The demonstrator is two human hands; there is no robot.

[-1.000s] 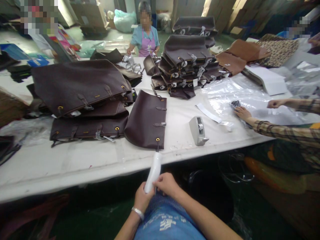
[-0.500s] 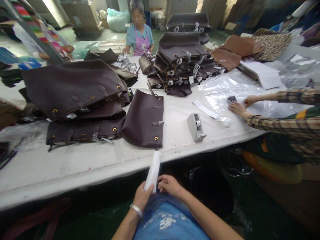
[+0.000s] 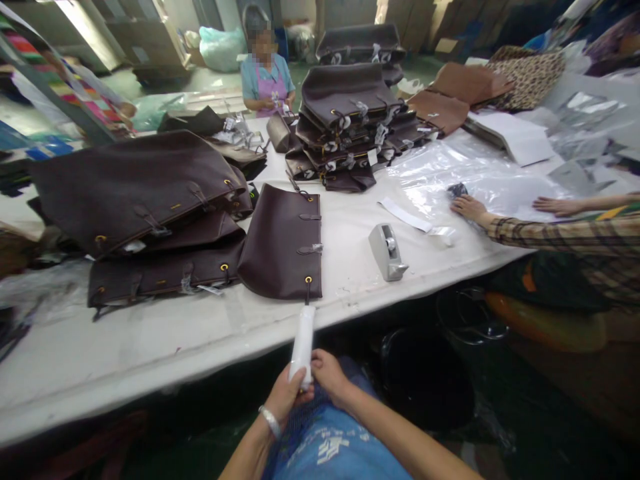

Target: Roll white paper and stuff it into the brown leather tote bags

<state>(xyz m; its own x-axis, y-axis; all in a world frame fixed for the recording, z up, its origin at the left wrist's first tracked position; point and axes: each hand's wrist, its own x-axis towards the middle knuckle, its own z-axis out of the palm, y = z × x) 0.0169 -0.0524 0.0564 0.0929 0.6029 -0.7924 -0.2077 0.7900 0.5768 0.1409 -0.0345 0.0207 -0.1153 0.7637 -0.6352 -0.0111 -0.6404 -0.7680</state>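
A dark brown handbag (image 3: 280, 243) lies flat near the table's front edge, with brass eyelets along its right side. A dark cord runs from its lower eyelet into a white wrapping (image 3: 303, 340) shaped like a long sleeve, which hangs past the edge towards me. My left hand (image 3: 293, 390) is closed around the lower end of this wrapping, thumb on top. At the wrapping's right edge, my right hand (image 3: 327, 373) has its fingers curled in against it; the fingertips are partly hidden.
Brown handbags are stacked at left (image 3: 135, 193) and at the back (image 3: 345, 100). A grey tape dispenser (image 3: 387, 253) stands to the right. Beyond it a co-worker's hands (image 3: 470, 208) rest on clear plastic sheets (image 3: 425, 173). Another person (image 3: 265, 73) stands across the table. A black stool (image 3: 425, 373) is below.
My right hand has come in to the wrapping's edge, and the wrapping stands straighter. The co-worker's far hand has slid right across the plastic. The view has shifted slightly.
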